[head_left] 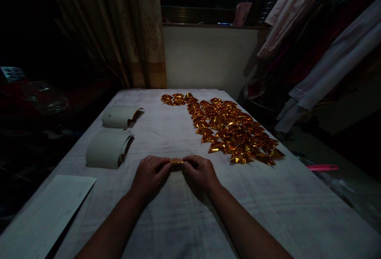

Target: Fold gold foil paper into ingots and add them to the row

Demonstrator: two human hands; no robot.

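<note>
Between both hands, just above or on the cloth-covered table, is a small folded piece of gold foil paper [176, 161]. My left hand [151, 173] pinches its left end between thumb and fingers. At the right end, my right hand [202, 171] pinches it in the same way. Ahead and to the right lies a large group of shiny gold folded foil pieces [226, 126], set close together in rows. They look puffed and pointed at the ends. A few more sit at the far end of the table.
Two curved stacks of pale sheets [104, 148] stand at the left, with a flat pale board [56, 207] nearer. A patterned cloth [190, 227] covers the table. Clothes [330, 60] hang at the right, a curtain [133, 33] at the back left. A pink handle [323, 167] shows beyond the right edge.
</note>
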